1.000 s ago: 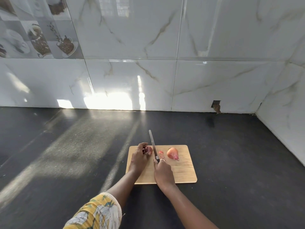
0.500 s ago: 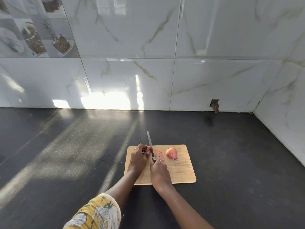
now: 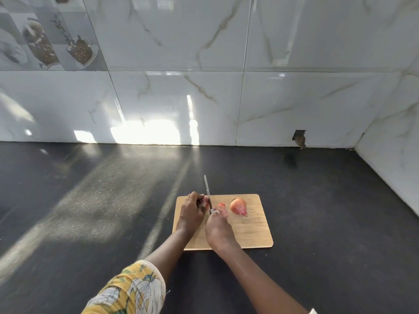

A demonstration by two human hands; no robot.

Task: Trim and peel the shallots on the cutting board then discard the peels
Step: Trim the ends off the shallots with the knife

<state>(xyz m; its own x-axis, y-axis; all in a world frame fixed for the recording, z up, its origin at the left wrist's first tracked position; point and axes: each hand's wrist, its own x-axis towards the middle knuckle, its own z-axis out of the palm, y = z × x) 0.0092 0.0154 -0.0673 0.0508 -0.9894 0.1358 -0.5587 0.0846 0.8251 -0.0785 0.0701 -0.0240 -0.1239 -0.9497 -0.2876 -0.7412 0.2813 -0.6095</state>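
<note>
A wooden cutting board lies on the dark counter. My left hand pins a reddish shallot to the board's far left part; my fingers hide most of it. My right hand grips a knife by the handle, its blade pointing away from me and resting against the held shallot. A small cut piece lies just right of the blade. A whole unpeeled shallot sits further right on the board, apart from both hands.
The black counter spreads wide around the board. White marble-look tiled walls close the back and the right side, meeting in a corner at the far right. A small hole shows low in the back wall.
The knife blade has shifted slightly left against the shallot under my left hand. The view has drifted a little. The whole shallot and cut piece stay where they were.
</note>
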